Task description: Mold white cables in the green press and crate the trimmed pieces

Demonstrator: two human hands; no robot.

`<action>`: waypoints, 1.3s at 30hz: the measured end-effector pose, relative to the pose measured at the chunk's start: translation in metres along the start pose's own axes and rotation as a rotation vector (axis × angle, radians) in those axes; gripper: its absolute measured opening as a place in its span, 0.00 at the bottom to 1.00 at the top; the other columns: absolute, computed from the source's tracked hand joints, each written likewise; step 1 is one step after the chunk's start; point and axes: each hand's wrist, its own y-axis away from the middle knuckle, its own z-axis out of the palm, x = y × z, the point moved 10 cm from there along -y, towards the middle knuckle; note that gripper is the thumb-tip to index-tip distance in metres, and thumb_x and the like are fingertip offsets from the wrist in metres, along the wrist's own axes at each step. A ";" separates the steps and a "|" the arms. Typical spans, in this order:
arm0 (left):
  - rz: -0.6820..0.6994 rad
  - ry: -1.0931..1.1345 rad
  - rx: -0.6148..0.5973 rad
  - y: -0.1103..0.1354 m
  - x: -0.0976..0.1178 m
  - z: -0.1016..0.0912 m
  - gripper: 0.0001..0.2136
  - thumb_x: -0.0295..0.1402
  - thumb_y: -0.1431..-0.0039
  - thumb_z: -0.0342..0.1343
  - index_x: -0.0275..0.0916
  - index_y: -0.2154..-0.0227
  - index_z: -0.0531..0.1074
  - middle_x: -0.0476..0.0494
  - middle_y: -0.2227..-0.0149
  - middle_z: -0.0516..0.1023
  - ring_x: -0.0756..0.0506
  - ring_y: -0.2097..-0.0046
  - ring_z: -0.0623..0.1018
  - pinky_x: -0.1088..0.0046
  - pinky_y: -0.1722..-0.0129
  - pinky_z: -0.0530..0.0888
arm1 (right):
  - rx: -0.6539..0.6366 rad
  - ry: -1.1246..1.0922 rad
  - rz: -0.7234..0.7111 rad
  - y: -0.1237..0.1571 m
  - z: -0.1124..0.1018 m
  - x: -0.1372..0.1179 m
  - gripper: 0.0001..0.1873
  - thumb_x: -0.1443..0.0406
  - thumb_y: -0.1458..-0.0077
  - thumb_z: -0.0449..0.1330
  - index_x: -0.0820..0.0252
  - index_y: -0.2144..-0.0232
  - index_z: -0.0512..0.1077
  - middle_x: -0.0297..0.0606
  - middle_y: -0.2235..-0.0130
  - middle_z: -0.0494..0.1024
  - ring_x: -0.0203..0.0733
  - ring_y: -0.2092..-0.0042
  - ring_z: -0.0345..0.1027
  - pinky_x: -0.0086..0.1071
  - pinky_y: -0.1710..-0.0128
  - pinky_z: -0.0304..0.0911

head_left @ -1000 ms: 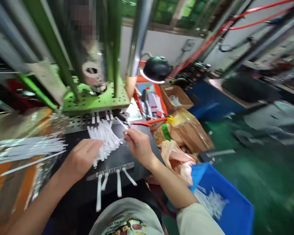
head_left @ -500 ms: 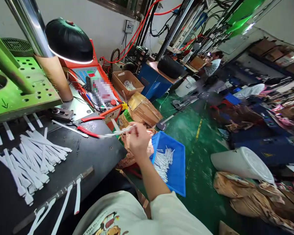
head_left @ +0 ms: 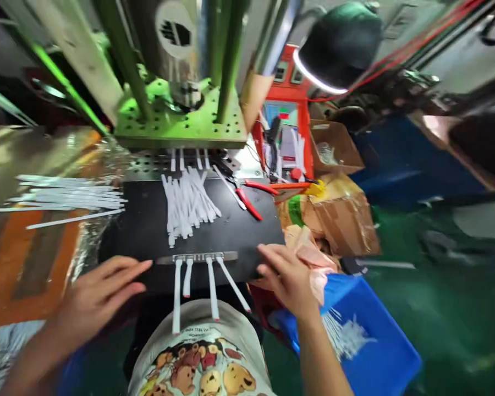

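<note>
A narrow metal bar (head_left: 196, 257) lies along the near edge of the black worktop, with several white strips (head_left: 213, 289) set in it and hanging toward me. Just off the bar's left end is my left hand (head_left: 103, 291), fingers stretched and holding nothing. My right hand (head_left: 291, 278) hovers beyond the right end, open with fingers apart and empty. Behind the bar lies a pile of white strips (head_left: 187, 203) on the black worktop (head_left: 144, 231). Red-handled cutting pliers (head_left: 253, 198) rest to the right of that pile, beside a single strip.
A green press (head_left: 181, 124) stands at the back, with strip ends poking out beneath it. More white strips (head_left: 70, 192) lie on a box at left. A blue bin (head_left: 390, 335) holding small white pieces sits at lower right, near a cardboard box (head_left: 346, 214). A black lamp (head_left: 342, 47) overhangs.
The view has swung left to face the press. My right hand, holding a thin white piece near the blue bin before, is now empty by the worktop. My left hand has come into view.
</note>
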 end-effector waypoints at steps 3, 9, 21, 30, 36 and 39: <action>0.134 0.098 0.070 -0.014 0.033 0.020 0.18 0.28 0.31 0.51 0.49 0.42 0.69 0.45 0.58 0.75 0.51 0.60 0.77 0.79 0.61 0.75 | -0.093 -0.250 -0.290 -0.018 0.037 -0.078 0.26 0.66 0.36 0.56 0.49 0.36 0.63 0.43 0.56 0.75 0.41 0.59 0.73 0.32 0.61 0.72; 0.217 0.394 0.184 -0.038 0.050 0.043 0.12 0.26 0.33 0.53 0.44 0.50 0.75 0.47 0.68 0.73 0.52 0.67 0.74 0.78 0.67 0.73 | 0.057 -0.365 -0.343 -0.036 0.042 -0.109 0.15 0.70 0.38 0.54 0.53 0.53 0.76 0.39 0.65 0.75 0.39 0.67 0.71 0.31 0.69 0.68; -0.321 -0.080 0.086 -0.103 -0.056 0.025 0.11 0.33 0.38 0.61 0.35 0.74 0.70 0.49 0.70 0.71 0.51 0.70 0.72 0.74 0.70 0.66 | -0.324 -0.028 0.220 -0.174 0.105 0.018 0.14 0.56 0.43 0.56 0.60 0.66 0.73 0.35 0.76 0.74 0.41 0.76 0.68 0.31 0.75 0.60; -0.280 -0.440 0.085 -0.044 -0.113 -0.023 0.10 0.23 0.33 0.46 0.36 0.67 0.71 0.38 0.64 0.73 0.40 0.59 0.71 0.60 0.55 0.65 | -0.484 0.262 -0.496 -0.208 0.171 -0.159 0.11 0.65 0.35 0.55 0.59 0.56 0.76 0.43 0.60 0.78 0.43 0.62 0.75 0.33 0.62 0.66; -0.106 -0.403 0.104 -0.040 -0.070 -0.022 0.12 0.28 0.29 0.41 0.36 0.65 0.68 0.43 0.66 0.75 0.45 0.62 0.74 0.66 0.57 0.69 | -0.597 0.348 -0.589 -0.248 0.258 -0.239 0.13 0.72 0.35 0.52 0.66 0.53 0.74 0.51 0.54 0.79 0.49 0.54 0.76 0.37 0.55 0.69; -0.104 -0.204 0.135 -0.030 -0.048 -0.035 0.10 0.27 0.29 0.43 0.38 0.58 0.70 0.44 0.61 0.75 0.49 0.59 0.76 0.74 0.59 0.71 | -0.632 0.358 -0.636 -0.241 0.266 -0.244 0.15 0.74 0.37 0.51 0.67 0.55 0.75 0.54 0.55 0.79 0.52 0.51 0.75 0.39 0.53 0.69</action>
